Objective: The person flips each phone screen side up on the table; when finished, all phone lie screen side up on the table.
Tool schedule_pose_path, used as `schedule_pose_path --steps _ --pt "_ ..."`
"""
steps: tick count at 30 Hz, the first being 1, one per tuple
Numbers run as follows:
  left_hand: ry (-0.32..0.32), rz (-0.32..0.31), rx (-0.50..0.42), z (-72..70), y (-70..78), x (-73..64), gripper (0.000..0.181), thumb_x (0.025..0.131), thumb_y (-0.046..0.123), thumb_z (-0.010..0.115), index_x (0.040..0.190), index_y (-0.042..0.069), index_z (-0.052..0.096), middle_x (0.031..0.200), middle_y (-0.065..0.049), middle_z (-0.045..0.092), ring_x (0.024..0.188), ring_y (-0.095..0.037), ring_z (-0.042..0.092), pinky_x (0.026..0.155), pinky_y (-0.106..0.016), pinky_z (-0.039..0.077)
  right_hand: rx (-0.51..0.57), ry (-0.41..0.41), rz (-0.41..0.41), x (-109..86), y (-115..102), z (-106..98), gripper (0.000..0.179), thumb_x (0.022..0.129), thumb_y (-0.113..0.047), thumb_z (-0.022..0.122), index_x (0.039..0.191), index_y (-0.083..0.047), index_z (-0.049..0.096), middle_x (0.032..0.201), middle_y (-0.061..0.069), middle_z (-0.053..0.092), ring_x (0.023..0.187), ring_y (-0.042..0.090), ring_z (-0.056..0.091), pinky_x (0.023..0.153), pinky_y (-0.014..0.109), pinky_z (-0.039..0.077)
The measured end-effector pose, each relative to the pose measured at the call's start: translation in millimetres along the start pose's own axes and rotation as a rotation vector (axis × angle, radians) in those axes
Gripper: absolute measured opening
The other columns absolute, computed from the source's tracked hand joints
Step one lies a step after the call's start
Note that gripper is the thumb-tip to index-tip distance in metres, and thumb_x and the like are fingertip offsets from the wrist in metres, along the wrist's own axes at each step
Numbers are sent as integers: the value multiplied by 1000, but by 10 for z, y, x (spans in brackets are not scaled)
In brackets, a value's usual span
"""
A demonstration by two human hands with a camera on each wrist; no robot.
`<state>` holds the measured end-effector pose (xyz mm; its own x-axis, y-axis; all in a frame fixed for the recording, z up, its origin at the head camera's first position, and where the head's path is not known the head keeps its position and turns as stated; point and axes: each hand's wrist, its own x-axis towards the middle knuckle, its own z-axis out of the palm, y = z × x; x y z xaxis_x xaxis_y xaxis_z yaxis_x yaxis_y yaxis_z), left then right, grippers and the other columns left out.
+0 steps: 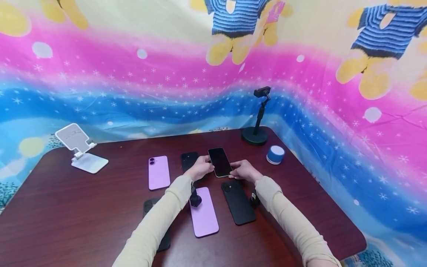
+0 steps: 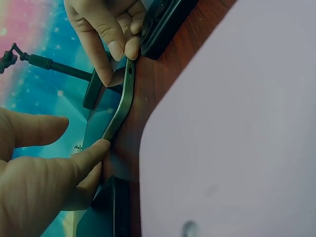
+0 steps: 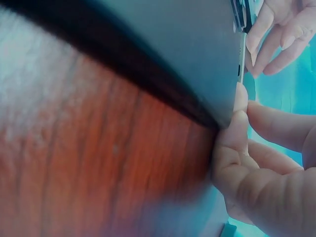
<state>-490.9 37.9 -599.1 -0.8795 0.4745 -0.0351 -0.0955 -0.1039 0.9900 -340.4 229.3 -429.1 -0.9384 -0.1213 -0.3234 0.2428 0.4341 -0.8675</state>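
Note:
A smartphone (image 1: 219, 162) with a dark screen faces up toward the back of the table, between both hands. My left hand (image 1: 201, 168) touches its left edge; in the left wrist view, the fingers of this left hand (image 2: 49, 182) are fairly straight, the thumb apart from the phone. At the lower right corner, my right hand (image 1: 246, 170) pinches the phone with thumb and fingers. That right hand (image 3: 266, 173) appears close up in the right wrist view, beside the phone's pale edge (image 3: 241, 59). I cannot tell whether the phone is lifted.
Around the hands lie two lilac phones (image 1: 159, 172) and several black phones (image 1: 238, 202), backs up. One black phone (image 1: 189, 158) is partly behind my left hand. A white folding stand (image 1: 90, 162), a black stand (image 1: 254, 135) and a blue-white cylinder (image 1: 275, 155) stand farther out.

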Motion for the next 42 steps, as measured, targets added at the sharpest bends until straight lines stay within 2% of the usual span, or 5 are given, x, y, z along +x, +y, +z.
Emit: schedule_pose_path --steps 5,11,19,29,42 --pt "52 -31 53 328 670 -618 75 88 -10 51 150 -7 10 158 -24 13 126 -28 51 103 -43 44 -17 2 -1 -11 -14 14 50 91 1 60 139 1 46 91 12 70 69 10 69 63 21 55" --pt "119 59 30 321 785 -745 82 88 4 65 149 -10 12 151 -25 30 122 -24 55 97 -37 50 -42 6 -3 -46 -35 17 51 92 -2 60 140 2 45 94 13 71 72 11 70 66 23 55" --pt "309 0 179 466 1541 -1312 64 89 0 60 143 -13 30 143 -32 39 133 -41 40 109 -45 37 -211 138 -55 -150 -116 20 42 94 -17 61 130 3 53 116 19 64 85 20 71 83 37 55" --pt "458 29 500 11 1745 -1398 51 87 1 64 135 -5 48 136 -25 52 124 -38 51 103 -44 44 -8 -48 -208 -216 -322 332 37 95 -10 57 126 9 52 112 24 66 90 23 71 79 34 58" --pt "360 -31 905 -107 1851 -1475 38 85 -1 58 123 -7 56 128 -26 56 120 -39 50 102 -46 43 196 -223 -97 -190 -420 811 49 96 -11 54 136 11 36 130 29 53 107 32 66 90 37 54"
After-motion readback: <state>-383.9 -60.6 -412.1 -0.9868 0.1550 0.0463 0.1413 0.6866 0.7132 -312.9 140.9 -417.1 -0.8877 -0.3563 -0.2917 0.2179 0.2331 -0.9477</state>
